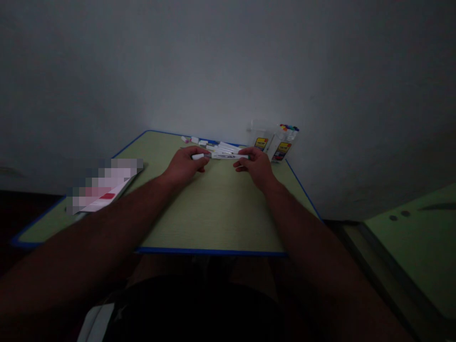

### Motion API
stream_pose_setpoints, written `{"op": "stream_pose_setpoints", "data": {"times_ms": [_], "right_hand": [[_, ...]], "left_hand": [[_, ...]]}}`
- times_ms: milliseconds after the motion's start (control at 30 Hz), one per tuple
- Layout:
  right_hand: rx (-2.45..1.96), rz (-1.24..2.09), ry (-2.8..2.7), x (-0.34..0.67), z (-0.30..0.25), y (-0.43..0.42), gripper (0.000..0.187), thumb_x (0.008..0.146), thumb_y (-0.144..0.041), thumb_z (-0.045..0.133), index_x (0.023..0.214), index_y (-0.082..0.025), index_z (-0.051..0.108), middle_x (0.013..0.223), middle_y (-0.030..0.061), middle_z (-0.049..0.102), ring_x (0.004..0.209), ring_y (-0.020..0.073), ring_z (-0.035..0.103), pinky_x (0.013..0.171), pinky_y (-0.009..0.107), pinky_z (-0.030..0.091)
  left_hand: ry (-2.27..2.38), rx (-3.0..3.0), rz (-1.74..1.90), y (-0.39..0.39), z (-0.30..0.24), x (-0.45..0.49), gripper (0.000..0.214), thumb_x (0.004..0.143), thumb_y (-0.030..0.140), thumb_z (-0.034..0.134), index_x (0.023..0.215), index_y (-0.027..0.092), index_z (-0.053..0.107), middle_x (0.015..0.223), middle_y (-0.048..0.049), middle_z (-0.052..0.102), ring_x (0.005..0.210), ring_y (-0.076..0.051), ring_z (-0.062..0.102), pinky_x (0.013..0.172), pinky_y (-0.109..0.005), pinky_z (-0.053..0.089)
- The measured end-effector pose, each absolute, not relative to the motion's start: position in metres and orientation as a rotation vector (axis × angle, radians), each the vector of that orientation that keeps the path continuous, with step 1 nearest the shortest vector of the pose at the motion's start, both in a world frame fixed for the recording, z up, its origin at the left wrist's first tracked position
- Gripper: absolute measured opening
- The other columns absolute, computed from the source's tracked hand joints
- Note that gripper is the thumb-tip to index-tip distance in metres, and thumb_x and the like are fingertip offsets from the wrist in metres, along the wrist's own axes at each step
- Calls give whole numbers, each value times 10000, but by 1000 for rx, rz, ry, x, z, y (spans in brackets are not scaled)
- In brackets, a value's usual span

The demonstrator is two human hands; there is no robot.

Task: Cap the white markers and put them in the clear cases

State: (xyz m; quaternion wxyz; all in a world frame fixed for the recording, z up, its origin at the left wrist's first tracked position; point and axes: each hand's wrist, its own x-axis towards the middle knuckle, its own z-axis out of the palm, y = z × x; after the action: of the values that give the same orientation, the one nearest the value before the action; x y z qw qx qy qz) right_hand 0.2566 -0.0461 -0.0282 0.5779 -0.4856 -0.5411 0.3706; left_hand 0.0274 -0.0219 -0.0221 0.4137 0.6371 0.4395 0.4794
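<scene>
The pen (225, 156) is between your hands, above the table (213, 209), its long axis running side to side, nearly level, the green-marked end pointing right. Your left hand (183, 164) pinches the white cap (198, 156) at the left end; how firmly it is seated, you cannot tell. Your right hand (260, 166) has thumb and fingers closed on the pen's right end. Just beyond your hands lie loose pens (230, 147) and small pieces (194, 140); beyond your right, two boxes (281, 151); left of your left forearm, a flat, partly pixelated thing (110, 185)
</scene>
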Motion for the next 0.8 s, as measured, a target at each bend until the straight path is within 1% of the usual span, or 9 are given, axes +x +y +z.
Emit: {"op": "stream_pose_setpoints", "data": {"times_ms": [100,267,467,633,800], "right_hand": [[-1122,870,-1213,263,-28,-43,169,773,-129,683,899,-206,600,803,-23,663,662,132,720,603,264,619],[-1132,889,-1193,267,-29,-41,170,776,-146,683,904,-208,591,757,-29,645,656,133,710,611,273,622],[-1146,879,-1218,262,-25,-46,163,767,-148,699,881,-201,594,812,-16,661,617,116,695,580,260,613],[-1148,874,-1273,258,-26,-47,158,775,-168,716,874,-206,598,718,-32,640,619,128,700,581,259,611],[-1127,872,-1329,255,-29,-48,171,768,-152,721,882,-215,611,714,-34,662,639,128,704,587,255,615]], "left_hand": [[1066,1499,1259,-21,-20,28,201,708,154,739,909,158,751,629,10,638,528,-119,574,570,-270,526],[1021,1397,1262,-20,-20,29,242,684,112,732,921,156,737,656,22,615,527,-100,540,586,-286,565],[1017,1469,1223,-24,-18,29,235,707,135,733,941,153,738,761,-14,683,549,-98,551,596,-286,565],[1022,1600,1146,-28,-18,29,248,723,177,746,970,156,740,832,-28,717,577,-113,597,578,-271,538],[1013,1654,1090,-30,-18,30,196,726,187,753,919,160,729,840,-40,725,592,-122,606,594,-280,535]]}}
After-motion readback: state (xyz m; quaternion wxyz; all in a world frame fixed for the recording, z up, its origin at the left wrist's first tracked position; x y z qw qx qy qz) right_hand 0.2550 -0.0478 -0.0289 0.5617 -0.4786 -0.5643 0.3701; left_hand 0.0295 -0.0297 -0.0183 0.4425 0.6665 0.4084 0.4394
